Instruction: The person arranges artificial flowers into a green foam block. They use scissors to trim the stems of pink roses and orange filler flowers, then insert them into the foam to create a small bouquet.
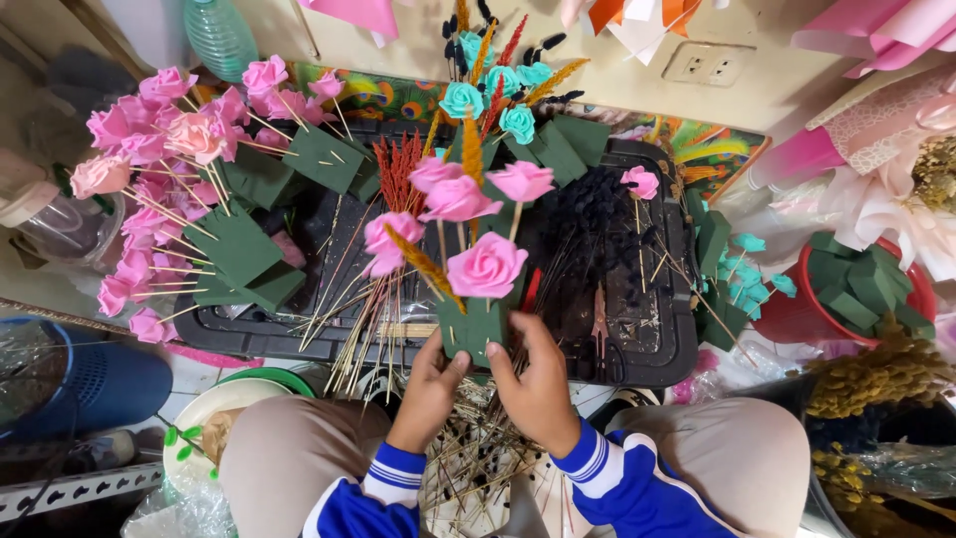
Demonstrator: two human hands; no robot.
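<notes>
Foam block, dark green and squared off, sits between both hands just above the near rim of the black tray, with pink roses on thin wooden sticks standing up out of its top. The left hand cups the block's lower left corner, fingers curled against it; the right hand closes on its right side, thumb pressed to the front face. Both are grasping the block rather than any stem.

To do this well, I judge the grip should stay low and even on the foam, since it looks soft and crumbly and would dent under a hard pinch, and the block should be kept upright so the tall sticks do not lean.

The roses look like smooth moulded foam petals, rolled in tight spirals. An orange dried grass spike slants across them, feathery and stiff. Beside them stand red dried sprigs and teal roses. More green blocks lie at the left with pink roses stuck in, and loose bare sticks lie scattered across the tray
</notes>
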